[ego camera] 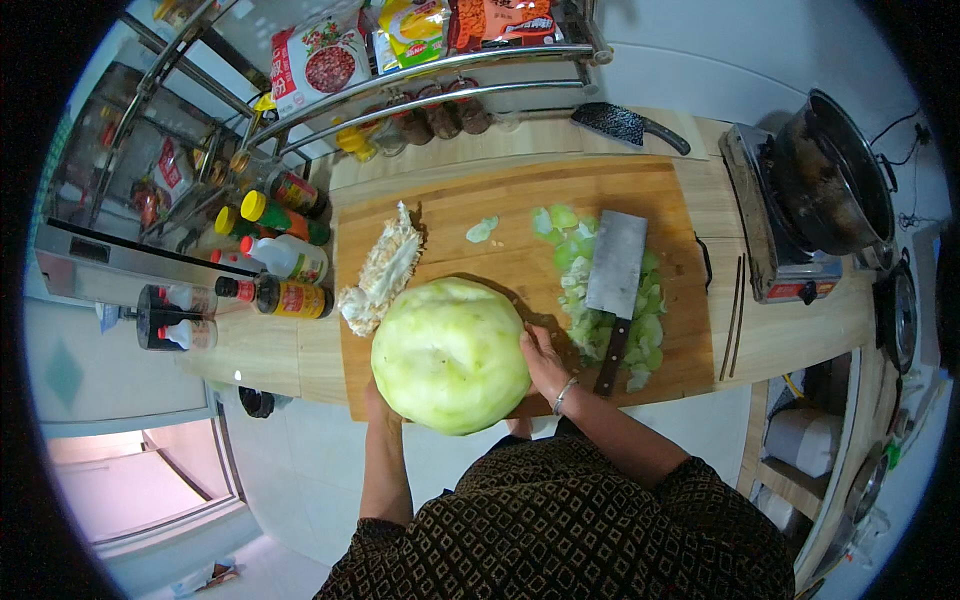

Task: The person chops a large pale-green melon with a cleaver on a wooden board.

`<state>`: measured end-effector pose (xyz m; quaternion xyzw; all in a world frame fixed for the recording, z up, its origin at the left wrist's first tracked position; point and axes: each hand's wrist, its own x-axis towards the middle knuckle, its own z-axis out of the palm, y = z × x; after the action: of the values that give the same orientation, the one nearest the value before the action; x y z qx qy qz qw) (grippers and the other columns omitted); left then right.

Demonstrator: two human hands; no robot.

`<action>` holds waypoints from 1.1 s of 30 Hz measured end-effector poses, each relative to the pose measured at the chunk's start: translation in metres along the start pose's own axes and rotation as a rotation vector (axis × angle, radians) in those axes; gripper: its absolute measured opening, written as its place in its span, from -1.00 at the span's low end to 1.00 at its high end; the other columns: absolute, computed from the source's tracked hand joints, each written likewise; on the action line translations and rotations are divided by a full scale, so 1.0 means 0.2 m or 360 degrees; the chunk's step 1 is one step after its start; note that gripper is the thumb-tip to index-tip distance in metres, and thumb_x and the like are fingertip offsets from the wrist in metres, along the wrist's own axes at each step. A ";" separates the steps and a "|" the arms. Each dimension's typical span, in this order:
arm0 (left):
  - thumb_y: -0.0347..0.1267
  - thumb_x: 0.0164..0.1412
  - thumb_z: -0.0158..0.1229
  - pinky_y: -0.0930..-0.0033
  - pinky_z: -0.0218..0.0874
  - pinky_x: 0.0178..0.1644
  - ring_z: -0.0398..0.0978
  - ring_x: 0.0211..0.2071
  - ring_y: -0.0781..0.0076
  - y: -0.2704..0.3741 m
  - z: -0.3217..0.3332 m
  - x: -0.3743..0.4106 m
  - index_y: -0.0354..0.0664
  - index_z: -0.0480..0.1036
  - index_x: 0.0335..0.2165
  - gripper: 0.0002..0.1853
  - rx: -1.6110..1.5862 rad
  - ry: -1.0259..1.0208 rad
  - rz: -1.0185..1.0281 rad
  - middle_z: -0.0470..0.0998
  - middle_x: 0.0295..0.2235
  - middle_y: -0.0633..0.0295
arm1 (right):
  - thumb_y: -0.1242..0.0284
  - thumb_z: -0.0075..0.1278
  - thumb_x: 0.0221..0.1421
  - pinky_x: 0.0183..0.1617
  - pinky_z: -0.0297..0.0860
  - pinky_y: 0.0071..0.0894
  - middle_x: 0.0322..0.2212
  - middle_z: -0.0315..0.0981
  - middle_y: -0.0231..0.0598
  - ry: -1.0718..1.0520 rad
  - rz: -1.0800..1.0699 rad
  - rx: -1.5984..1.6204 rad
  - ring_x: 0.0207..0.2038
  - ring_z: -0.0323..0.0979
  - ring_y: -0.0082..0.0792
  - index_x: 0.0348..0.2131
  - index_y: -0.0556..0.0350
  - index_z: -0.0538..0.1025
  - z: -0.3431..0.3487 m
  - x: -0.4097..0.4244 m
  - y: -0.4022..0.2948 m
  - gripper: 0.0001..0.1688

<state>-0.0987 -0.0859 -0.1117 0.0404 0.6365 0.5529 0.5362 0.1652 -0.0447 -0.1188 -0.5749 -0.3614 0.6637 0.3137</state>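
A large round pale-green peeled gourd (450,356) is between my hands at the front edge of a wooden cutting board (472,180). My left hand (384,405) holds its lower left side, the fingers mostly hidden beneath it. My right hand (545,364), with a bracelet at the wrist, grips its right side. Right of it, a cleaver (619,259) with a dark handle lies on a pile of green peelings (581,315). The gourd's scooped-out, stringy pith with seeds (382,274) lies to the left. A small scrap of peel (481,229) rests near the board's middle.
A second knife in dark patterned finish (611,124) lies behind the board. Chopsticks (736,315) and a gas stove (795,277) with a black pot (832,180) stand right. Sauce bottles (292,296) line the left; a metal rack (420,71) holds food packets behind.
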 end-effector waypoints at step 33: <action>-0.39 0.04 -0.13 0.44 0.14 -0.49 0.29 -0.60 0.53 0.18 -0.06 0.13 -0.40 0.41 -0.52 -0.74 0.1178 0.0522 0.0695 0.42 -0.64 0.23 | 0.06 -0.19 0.02 -0.24 0.32 -0.20 -0.15 0.25 -0.07 -0.0234 0.0349 -0.0085 -0.10 0.24 -0.25 0.07 0.10 -0.03 -0.01 -0.08 -0.23 -0.23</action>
<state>-0.1379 -0.0642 -0.1036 0.2742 0.8442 0.3875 0.2488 0.1690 -0.0331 -0.0711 -0.5689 -0.3359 0.7245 0.1966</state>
